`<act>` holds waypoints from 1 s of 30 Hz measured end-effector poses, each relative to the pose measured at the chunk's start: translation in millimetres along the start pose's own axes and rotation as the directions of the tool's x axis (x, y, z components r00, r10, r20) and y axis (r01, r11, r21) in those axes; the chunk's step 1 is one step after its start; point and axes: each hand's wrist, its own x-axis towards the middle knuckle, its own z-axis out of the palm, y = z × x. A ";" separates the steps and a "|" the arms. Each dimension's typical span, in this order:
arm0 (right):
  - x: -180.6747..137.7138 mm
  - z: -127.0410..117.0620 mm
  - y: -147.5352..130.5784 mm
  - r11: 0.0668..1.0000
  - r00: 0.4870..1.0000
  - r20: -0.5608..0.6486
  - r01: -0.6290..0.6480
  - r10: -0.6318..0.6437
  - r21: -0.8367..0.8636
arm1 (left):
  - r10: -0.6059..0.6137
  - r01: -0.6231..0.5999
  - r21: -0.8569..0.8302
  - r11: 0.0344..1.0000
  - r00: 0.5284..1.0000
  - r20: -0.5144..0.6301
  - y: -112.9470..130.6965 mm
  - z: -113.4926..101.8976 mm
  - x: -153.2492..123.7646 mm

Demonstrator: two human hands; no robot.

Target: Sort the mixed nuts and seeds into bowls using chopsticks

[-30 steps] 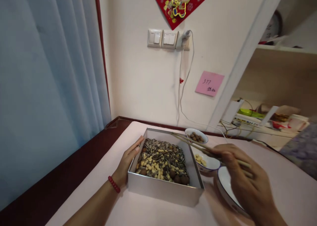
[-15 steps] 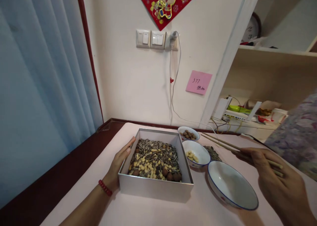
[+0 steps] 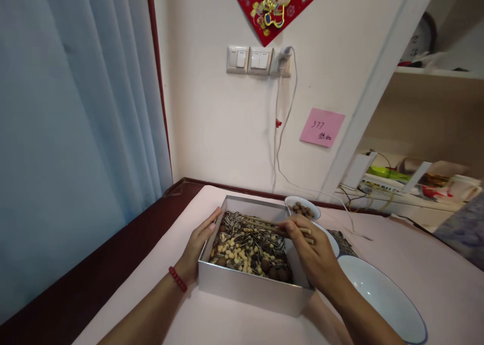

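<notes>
My left hand [image 3: 198, 242] lies flat along the left wall of a square silver box [image 3: 253, 287], its fingers stretched out. In the box are striped sunflower seeds [image 3: 232, 221], pale peanuts [image 3: 236, 252] and several round brown nuts [image 3: 272, 273]. My right hand [image 3: 312, 249] grips a pair of wooden chopsticks [image 3: 262, 224] over the box's right wall. Their tips reach down to the seeds near the back of the box; I cannot tell whether anything is between them. Partly behind my right hand is a white bowl [image 3: 329, 238].
A small bowl [image 3: 289, 202] of brown nuts stands behind the box. At the right sits a large blue-rimmed bowl [image 3: 381, 294], with a heap of sunflower seeds [image 3: 342, 243] behind it. A white cable [image 3: 321, 190] runs down the wall onto the pink tabletop [image 3: 408, 244].
My right hand has swung left with the chopsticks, from above the bowls to inside the box. The left hand stays on the box wall. The view has turned slightly left.
</notes>
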 end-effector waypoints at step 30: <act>-25.8 -65.1 -17.0 0.990 0.947 -0.322 -0.022 -0.023 -0.137 | 0.000 0.000 -0.001 1.000 1.000 -0.003 0.5 -1.4 1.5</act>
